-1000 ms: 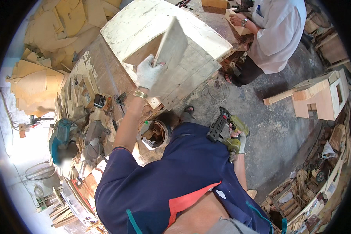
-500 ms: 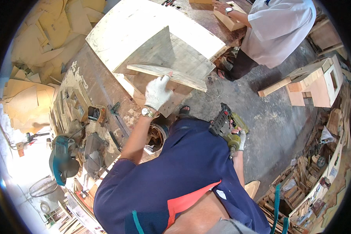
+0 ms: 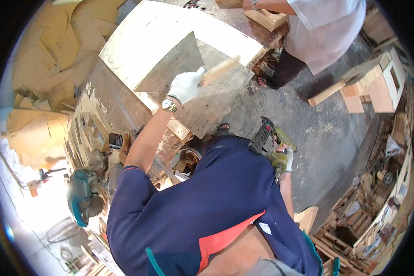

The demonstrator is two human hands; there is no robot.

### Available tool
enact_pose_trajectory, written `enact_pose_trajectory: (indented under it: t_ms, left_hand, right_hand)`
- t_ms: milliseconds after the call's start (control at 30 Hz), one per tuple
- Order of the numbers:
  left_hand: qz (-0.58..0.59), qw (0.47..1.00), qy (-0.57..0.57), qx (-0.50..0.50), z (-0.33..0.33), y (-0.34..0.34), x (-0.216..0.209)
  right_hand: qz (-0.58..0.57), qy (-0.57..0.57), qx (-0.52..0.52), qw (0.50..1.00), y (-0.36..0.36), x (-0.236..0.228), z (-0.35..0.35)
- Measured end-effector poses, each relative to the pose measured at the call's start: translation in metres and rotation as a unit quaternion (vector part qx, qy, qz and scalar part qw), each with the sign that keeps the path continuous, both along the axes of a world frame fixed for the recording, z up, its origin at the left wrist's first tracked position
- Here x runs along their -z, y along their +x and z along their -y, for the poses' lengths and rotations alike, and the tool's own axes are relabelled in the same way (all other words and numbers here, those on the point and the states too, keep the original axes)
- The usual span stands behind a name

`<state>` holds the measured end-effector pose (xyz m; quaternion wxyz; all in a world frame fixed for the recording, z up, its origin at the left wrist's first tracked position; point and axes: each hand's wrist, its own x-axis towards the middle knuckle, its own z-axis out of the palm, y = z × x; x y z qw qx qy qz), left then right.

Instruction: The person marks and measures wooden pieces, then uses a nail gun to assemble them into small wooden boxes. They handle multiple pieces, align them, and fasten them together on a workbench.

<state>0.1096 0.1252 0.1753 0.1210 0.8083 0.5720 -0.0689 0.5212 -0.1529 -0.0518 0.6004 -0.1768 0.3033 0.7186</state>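
My left hand point(image 3: 184, 87), in a white glove with a watch at the wrist, grips one end of a wooden board point(image 3: 221, 70). Motion blurs the board, which points up and to the right. It is over the open side of a large plywood box point(image 3: 170, 34) with a pale top. Low at my right side, my right hand point(image 3: 287, 158) is closed on an olive-green and black nail gun point(image 3: 270, 145). The tool partly hides the fingers of that hand.
Another person point(image 3: 326, 32) in a pale shirt handles a wooden piece point(image 3: 266, 19) at the far right. A wooden frame point(image 3: 372, 85) stands on the right. Scrap wood point(image 3: 349, 230) lies lower right; a teal circular-blade saw point(image 3: 80, 198) is at left. A bucket point(image 3: 188, 158) holds offcuts.
My left hand has turned and lifted the board, which lay slanted across the box front and now points up to the right. The nail gun stays at my right side.
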Motion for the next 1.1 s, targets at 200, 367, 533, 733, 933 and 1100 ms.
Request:
enact_pose_trajectory:
  t_ms: [200, 367, 533, 733, 933, 1100]
  left_hand:
    - [0.021, 0.997, -0.048, -0.062, 0.000, -0.001, -0.003]
    - [-0.005, 0.997, -0.061, -0.050, -0.001, 0.012, 0.013]
    - [0.009, 0.997, -0.047, -0.055, -0.007, 0.019, 0.019]
    - [0.012, 0.998, -0.039, -0.055, -0.013, 0.025, 0.028]
    - [0.037, 0.996, -0.044, -0.064, -0.006, 0.025, 0.025]
    - [0.012, 0.996, -0.045, -0.082, -0.007, 0.032, 0.022]
  right_hand:
    - [0.037, 0.004, 0.000, 0.999, -0.010, -0.008, 0.001]
    - [0.052, 0.004, -0.001, 0.999, -0.010, -0.012, 0.005]
    - [-0.023, -0.027, -0.003, 0.999, -0.005, -0.022, 0.009]
    - [0.047, -0.017, 0.001, 0.999, -0.004, -0.025, 0.015]
    - [0.062, 0.010, 0.005, 0.998, 0.002, -0.006, 0.024]
    - [0.020, 0.003, 0.021, 1.000, 0.009, 0.008, 0.027]
